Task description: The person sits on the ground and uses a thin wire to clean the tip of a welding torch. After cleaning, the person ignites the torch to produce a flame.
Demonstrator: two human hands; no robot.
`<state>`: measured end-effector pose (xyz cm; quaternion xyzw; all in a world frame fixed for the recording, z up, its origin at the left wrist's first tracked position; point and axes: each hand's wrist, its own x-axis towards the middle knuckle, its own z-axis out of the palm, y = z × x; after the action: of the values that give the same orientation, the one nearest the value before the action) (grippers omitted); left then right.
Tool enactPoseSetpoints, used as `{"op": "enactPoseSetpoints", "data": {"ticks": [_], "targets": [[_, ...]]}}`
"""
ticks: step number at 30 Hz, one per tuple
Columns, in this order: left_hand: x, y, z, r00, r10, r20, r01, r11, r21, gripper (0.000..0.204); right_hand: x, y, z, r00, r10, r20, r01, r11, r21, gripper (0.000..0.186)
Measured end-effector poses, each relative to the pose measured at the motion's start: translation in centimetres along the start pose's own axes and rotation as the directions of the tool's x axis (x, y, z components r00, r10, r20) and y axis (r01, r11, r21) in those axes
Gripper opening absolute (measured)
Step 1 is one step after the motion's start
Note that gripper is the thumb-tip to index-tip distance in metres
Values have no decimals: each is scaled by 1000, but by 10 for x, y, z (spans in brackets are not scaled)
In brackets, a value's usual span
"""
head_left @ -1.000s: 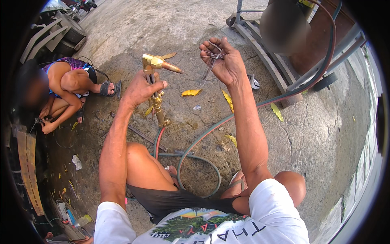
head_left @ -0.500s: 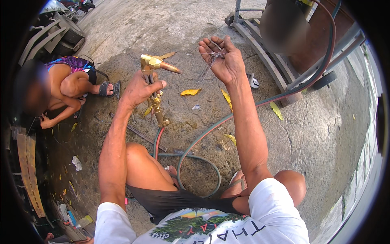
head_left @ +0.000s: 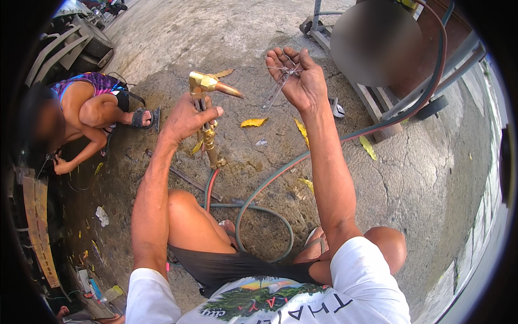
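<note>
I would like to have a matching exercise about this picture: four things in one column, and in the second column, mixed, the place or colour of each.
Things:
1. brass torch
2. thin wires
3. hoses
4. cart

Places, colours:
A. red and blue-green, running over the ground
B. in the grip of the left hand
C. on small wheels, upper right
D. on the open right hand

Pairs: 1-B, 2-D, 3-A, 4-C

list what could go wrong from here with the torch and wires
The thin wire bundle lies on the open right hand and might slip off. The cutting torch in the left hand points its copper tip toward the right forearm; a hot tip could burn it. The hose loop between the feet may snag one.
</note>
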<state>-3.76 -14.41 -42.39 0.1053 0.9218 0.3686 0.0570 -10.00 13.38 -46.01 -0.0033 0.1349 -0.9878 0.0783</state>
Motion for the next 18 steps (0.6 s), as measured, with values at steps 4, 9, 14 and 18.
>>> {"op": "enactPoseSetpoints", "data": {"ticks": [4,9,14,18], "targets": [[0,5,0,1000,10,5,-10,1000,-1,34,5,-4,-9,988,62,140,-72,995,72,45],[-1,3,0,1000,6,3,-6,1000,-14,34,2,-8,-6,951,167,260,-221,955,195,38],[2,1,-1,1000,12,5,-12,1000,1,33,-3,-13,-3,896,229,379,-330,917,224,36],[1,5,0,1000,14,6,-14,1000,28,35,-7,-15,0,846,248,472,-385,897,218,35]]}}
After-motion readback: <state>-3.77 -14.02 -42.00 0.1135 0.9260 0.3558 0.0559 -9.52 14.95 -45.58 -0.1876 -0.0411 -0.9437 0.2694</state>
